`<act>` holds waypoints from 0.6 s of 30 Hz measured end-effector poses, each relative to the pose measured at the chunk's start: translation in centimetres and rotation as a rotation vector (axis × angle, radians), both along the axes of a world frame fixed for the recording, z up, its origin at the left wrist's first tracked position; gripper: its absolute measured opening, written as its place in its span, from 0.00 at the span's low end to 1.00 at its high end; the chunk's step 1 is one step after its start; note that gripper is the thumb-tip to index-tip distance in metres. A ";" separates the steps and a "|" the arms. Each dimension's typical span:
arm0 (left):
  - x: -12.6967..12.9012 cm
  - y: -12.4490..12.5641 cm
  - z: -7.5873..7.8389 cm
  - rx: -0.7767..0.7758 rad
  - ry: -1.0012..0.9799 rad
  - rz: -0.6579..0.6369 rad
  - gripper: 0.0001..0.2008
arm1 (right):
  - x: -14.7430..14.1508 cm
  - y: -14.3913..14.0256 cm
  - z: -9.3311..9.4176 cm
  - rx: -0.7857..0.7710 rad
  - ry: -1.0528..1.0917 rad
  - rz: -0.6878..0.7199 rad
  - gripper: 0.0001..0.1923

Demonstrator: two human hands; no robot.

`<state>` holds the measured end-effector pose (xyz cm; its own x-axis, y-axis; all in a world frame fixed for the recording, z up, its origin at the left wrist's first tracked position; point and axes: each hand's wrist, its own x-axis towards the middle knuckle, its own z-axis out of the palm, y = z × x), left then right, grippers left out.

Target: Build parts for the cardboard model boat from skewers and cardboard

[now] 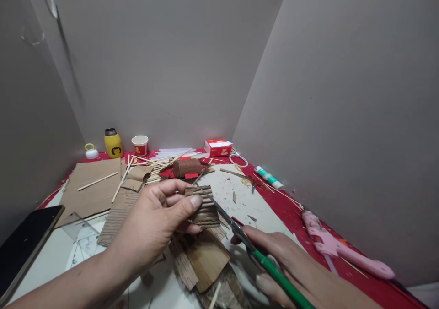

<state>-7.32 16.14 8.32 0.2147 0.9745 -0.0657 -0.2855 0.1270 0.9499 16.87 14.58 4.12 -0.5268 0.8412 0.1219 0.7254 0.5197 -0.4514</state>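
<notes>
My left hand [164, 208] pinches a small piece of corrugated cardboard [207, 210] between thumb and fingers, its ridged side showing. In my right hand [277, 256] is a pair of scissors [255, 254] with a green handle; the fingers are wrapped round it. Its dark metal blades reach the top of the held piece, though I cannot tell whether they are apart. Below both hands lie torn cardboard pieces [209, 258], some ridged and some smooth. Behind the left hand, a rolled brown cardboard tube [187, 167] rests among thin wooden sticks and red scraps.
A phone [29, 245] and a large cardboard sheet [92, 181] lie left. Along the back stand a yellow bottle [114, 144], a paper cup [140, 146] and a red box [218, 147]. At right are a pink glue gun [343, 247] and a green-white tube [269, 177].
</notes>
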 end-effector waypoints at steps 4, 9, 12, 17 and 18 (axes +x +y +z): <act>0.0 -0.1 0.2 -0.017 0.005 -0.014 0.17 | -0.1 0.0 -0.2 0.025 0.061 0.022 0.14; -0.2 0.0 -0.2 -0.052 0.037 -0.025 0.18 | -0.3 0.2 -0.4 0.058 0.114 0.069 0.15; -0.1 0.0 -0.2 -0.048 0.036 -0.031 0.18 | -0.2 0.4 -0.7 0.053 0.152 0.072 0.13; -0.2 -0.1 0.0 -0.032 0.023 -0.047 0.16 | 0.1 0.5 -1.5 -0.002 0.160 0.081 0.09; -0.2 0.0 0.0 -0.028 0.020 -0.054 0.16 | 0.2 0.5 -1.7 -0.006 0.157 0.080 0.08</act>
